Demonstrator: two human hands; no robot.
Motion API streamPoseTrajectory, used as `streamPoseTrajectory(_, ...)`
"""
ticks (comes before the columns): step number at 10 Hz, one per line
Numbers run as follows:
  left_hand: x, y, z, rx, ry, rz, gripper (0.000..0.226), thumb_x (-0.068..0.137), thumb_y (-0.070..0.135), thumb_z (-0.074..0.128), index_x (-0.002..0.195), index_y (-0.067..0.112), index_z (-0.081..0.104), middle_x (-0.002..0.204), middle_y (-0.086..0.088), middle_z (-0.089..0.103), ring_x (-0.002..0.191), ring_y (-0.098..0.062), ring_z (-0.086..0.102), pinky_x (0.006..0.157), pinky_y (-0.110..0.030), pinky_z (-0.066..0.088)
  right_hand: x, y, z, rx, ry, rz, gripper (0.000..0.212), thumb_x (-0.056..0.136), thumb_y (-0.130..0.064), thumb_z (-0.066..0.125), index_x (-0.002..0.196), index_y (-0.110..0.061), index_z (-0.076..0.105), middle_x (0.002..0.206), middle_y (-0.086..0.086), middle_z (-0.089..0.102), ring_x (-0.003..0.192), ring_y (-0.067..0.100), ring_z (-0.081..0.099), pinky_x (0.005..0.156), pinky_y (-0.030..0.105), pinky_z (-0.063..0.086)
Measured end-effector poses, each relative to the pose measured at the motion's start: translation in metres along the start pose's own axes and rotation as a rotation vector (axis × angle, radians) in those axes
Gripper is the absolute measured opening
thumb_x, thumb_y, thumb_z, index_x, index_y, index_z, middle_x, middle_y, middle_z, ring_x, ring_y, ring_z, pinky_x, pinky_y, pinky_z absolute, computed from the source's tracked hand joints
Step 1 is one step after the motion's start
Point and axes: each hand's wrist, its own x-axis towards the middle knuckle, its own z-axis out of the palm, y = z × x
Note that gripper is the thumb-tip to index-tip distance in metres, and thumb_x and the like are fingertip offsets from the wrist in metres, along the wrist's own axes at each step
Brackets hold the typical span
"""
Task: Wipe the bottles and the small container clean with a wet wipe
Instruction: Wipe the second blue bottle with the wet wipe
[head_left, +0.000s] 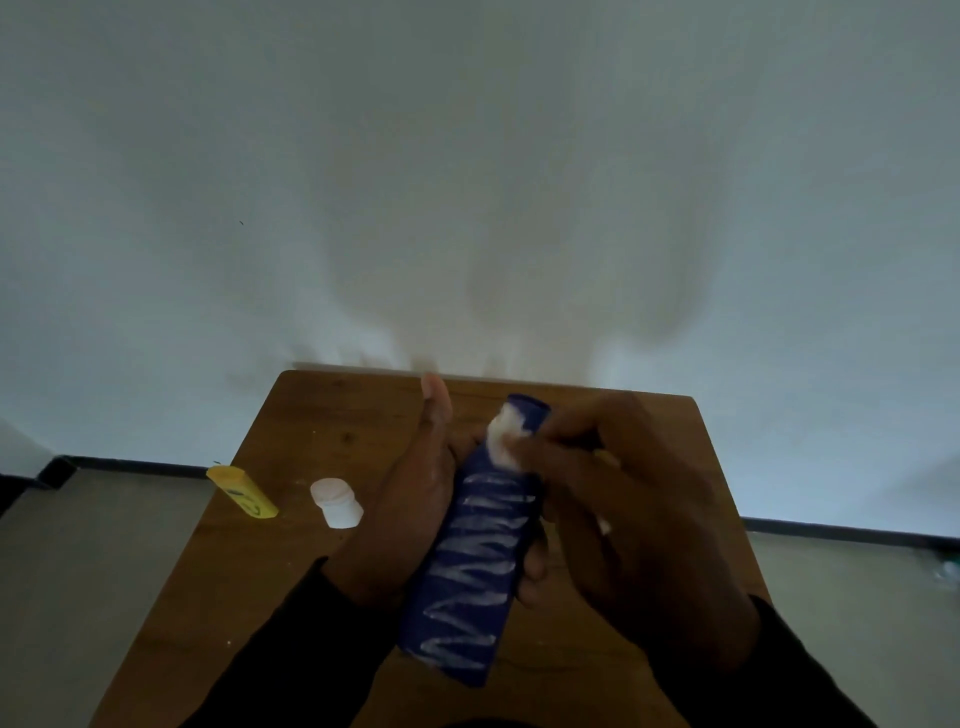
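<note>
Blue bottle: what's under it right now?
The left hand supports the blue bottle from below, fingertips showing at its right edge, above the wooden table. The palm contact is hidden by the bottle.

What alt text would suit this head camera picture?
A person's left hand holds a blue bottle while the right hand rubs a white wipe near its top; a yellow bottle and small white container sit on the wooden table.
</note>
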Motion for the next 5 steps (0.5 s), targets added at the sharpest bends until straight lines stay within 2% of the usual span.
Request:
streamPoseTrajectory(1, -0.003, 0.005, -0.002, 0.039, 0.022, -0.050, 0.098, 0.077, 0.078, 0.006, 0.078, 0.003, 0.070, 0.061, -0.017, 0.065, 0.049, -0.024, 0.063, 0.052, -0.032, 0.057, -0.003, 0.001, 0.005, 0.042, -0.027, -0.058, 0.015, 0.093, -0.013, 0.060, 0.101, -0.006, 0.071, 0.096, 0.005, 0.056, 0.084, 0.011, 0.051, 0.074, 0.016, 0.040)
streamPoseTrajectory(2, 0.002, 0.006, -0.001, -0.024, 0.088, -0.093, 0.095, 0.083, 0.078, 0.001, 0.093, 0.003, 0.059, 0.068, -0.012, 0.066, 0.052, -0.022, 0.064, 0.052, -0.031, 0.057, 0.008, 0.013, 0.002, 0.052, 0.054, 0.037, 0.019, 0.089, -0.002, 0.060, 0.106, -0.007, 0.069, 0.096, 0.006, 0.055, 0.084, 0.011, 0.053, 0.076, 0.010, 0.036)
streamPoseTrajectory(3, 0.006, 0.019, -0.004, -0.200, -0.033, 0.076, 0.072, 0.105, 0.050, 0.014, 0.070, 0.009, 0.063, 0.066, 0.005, 0.070, 0.067, -0.007, 0.069, 0.060, -0.006, 0.048, 0.002, 0.000, 0.005, 0.187, -0.063, -0.027, 0.015, 0.094, -0.008, 0.056, 0.103, -0.003, 0.068, 0.098, 0.007, 0.052, 0.077, 0.003, 0.053, 0.068, 0.009, 0.042)
streamPoseTrajectory(4, -0.012, 0.022, 0.021, -0.414, 0.135, 0.121, 0.093, 0.103, 0.044, -0.005, 0.068, -0.007, 0.065, 0.056, -0.025, 0.062, 0.060, -0.036, 0.068, 0.054, -0.008, 0.048, 0.002, 0.001, 0.008, 0.206, -0.133, -0.061, 0.017, 0.095, -0.011, 0.055, 0.106, -0.007, 0.068, 0.100, 0.004, 0.052, 0.078, 0.006, 0.054, 0.069, 0.015, 0.046)
streamPoseTrajectory(5, 0.003, 0.009, -0.002, -0.126, 0.086, 0.040, 0.091, 0.089, 0.071, 0.002, 0.087, 0.003, 0.062, 0.067, -0.011, 0.067, 0.052, -0.020, 0.065, 0.050, -0.028, 0.057, 0.009, 0.014, 0.001, 0.150, -0.003, 0.027, 0.015, 0.089, -0.006, 0.063, 0.102, -0.008, 0.070, 0.095, 0.002, 0.059, 0.082, 0.009, 0.058, 0.072, 0.015, 0.044)
